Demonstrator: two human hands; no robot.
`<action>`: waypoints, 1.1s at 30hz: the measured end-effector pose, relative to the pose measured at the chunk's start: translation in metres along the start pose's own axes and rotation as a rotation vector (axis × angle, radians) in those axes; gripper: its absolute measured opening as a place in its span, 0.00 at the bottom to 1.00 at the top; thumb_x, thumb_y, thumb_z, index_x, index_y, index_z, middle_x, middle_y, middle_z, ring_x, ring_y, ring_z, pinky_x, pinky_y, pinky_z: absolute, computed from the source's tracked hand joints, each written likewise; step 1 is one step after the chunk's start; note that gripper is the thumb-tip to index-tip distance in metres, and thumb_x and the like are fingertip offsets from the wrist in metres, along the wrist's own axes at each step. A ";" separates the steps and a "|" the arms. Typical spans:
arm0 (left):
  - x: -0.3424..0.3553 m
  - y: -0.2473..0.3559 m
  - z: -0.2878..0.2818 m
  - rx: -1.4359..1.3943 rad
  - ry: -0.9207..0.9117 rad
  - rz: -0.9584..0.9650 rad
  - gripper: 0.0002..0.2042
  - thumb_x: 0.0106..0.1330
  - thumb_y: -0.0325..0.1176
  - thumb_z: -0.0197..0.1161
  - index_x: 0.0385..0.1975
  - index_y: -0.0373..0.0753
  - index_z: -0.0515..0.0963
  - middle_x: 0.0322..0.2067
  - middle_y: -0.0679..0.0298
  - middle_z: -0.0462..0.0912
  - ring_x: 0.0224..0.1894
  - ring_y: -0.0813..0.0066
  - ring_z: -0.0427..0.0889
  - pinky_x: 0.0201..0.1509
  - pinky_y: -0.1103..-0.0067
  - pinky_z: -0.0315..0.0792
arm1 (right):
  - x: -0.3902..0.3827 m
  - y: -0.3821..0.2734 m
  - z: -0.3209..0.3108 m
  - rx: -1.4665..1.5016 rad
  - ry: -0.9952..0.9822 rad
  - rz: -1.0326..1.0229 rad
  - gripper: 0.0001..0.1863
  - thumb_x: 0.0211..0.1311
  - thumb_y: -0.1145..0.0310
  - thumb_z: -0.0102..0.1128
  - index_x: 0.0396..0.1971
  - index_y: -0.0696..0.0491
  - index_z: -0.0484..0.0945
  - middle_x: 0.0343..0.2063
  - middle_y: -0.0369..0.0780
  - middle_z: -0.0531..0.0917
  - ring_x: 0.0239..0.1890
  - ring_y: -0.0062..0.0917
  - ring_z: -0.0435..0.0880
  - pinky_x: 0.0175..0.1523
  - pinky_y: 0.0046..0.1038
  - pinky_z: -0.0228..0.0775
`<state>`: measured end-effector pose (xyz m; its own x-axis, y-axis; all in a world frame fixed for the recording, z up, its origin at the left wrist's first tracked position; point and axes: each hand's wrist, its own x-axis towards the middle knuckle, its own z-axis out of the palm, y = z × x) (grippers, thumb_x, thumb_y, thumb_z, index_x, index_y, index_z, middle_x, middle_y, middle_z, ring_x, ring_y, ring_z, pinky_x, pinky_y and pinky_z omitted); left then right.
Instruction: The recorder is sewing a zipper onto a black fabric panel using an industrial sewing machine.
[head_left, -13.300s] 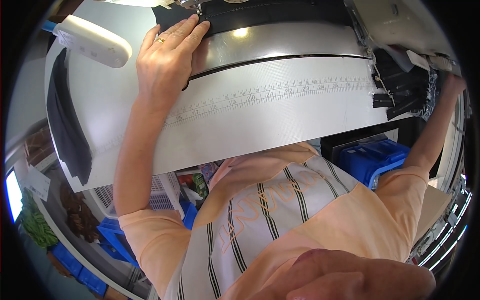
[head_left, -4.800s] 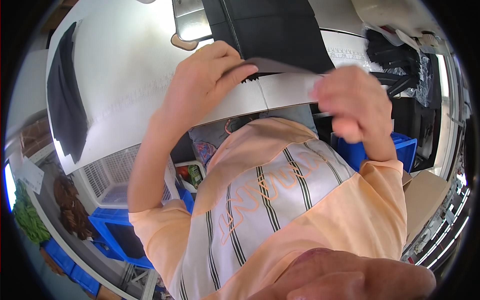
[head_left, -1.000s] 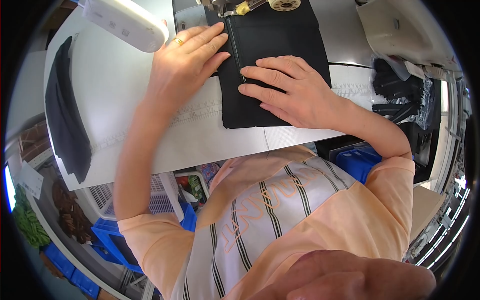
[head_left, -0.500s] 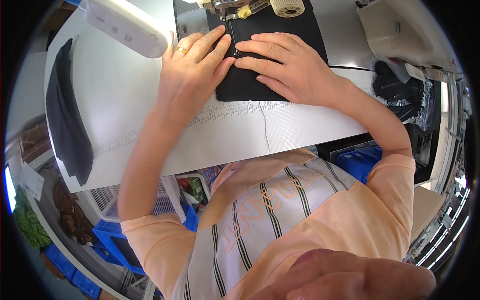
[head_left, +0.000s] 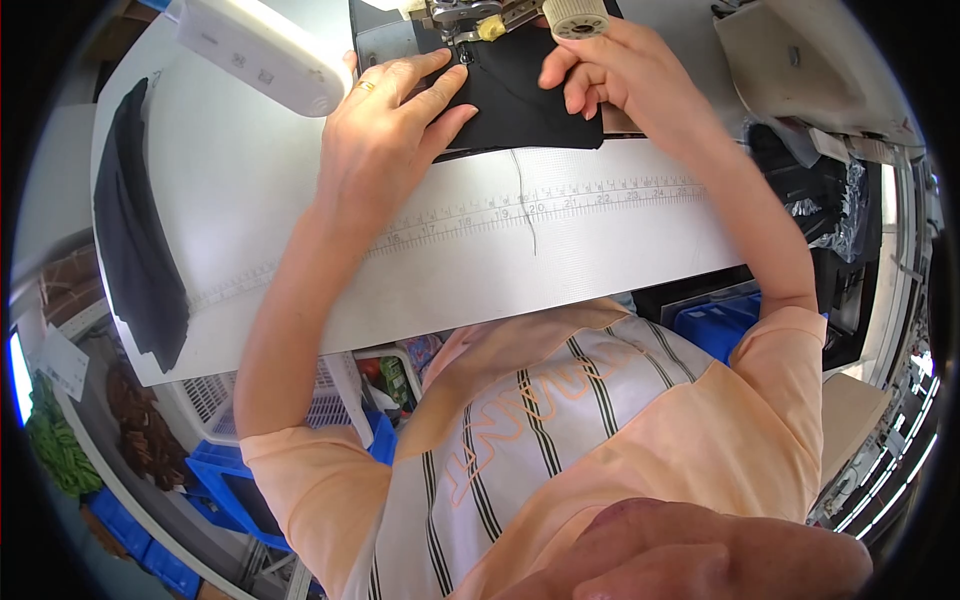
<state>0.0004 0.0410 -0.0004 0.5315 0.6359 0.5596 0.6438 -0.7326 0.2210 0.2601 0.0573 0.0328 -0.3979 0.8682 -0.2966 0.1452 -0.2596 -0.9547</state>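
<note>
A black fabric piece lies under the presser foot of a sewing machine. A small metal zipper pull shows on it just in front of the foot. My left hand, with a gold ring, rests flat on the fabric, fingertips left of the foot. My right hand is raised beside the machine's cream dial, above the fabric's right side. Its lower fingers are loosely bent and apart, with nothing seen in them. The dial and machine head hide the upper finger's end.
A white lamp hangs over the left of the white table, which carries a printed ruler. A loose thread crosses the ruler. Dark cloth lies at the left edge. Bagged black pieces sit at right.
The fabric has slid away from me, bringing the zipper pull close to the presser foot. My right hand has lifted off the fabric and moved up and right to the dial. My left hand stays nearly in place.
</note>
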 end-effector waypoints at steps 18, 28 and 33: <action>0.008 -0.014 0.004 0.045 0.028 0.023 0.12 0.57 0.39 0.70 0.39 0.44 0.85 0.41 0.69 0.84 0.43 0.68 0.82 0.63 0.56 0.62 | 0.027 0.028 0.027 -1.264 0.272 -0.917 0.15 0.61 0.62 0.63 0.47 0.47 0.82 0.44 0.35 0.84 0.51 0.28 0.79 0.56 0.30 0.71; 0.011 -0.013 0.005 0.022 0.024 0.036 0.12 0.58 0.38 0.70 0.39 0.42 0.85 0.41 0.68 0.84 0.42 0.68 0.83 0.63 0.57 0.62 | 0.008 0.022 0.019 -1.270 0.273 -0.891 0.18 0.61 0.63 0.62 0.51 0.49 0.80 0.49 0.36 0.82 0.56 0.31 0.76 0.59 0.32 0.68; 0.006 -0.014 0.004 0.030 0.031 0.014 0.12 0.58 0.38 0.70 0.39 0.42 0.85 0.41 0.68 0.84 0.42 0.69 0.83 0.63 0.57 0.63 | -0.069 -0.009 0.004 -1.245 0.291 -0.895 0.16 0.59 0.67 0.63 0.47 0.50 0.80 0.52 0.36 0.81 0.54 0.35 0.77 0.56 0.32 0.68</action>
<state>-0.0032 0.0558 -0.0039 0.5239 0.6174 0.5868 0.6526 -0.7337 0.1892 0.2831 -0.0019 0.0616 -0.6008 0.6303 0.4918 0.6552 0.7406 -0.1487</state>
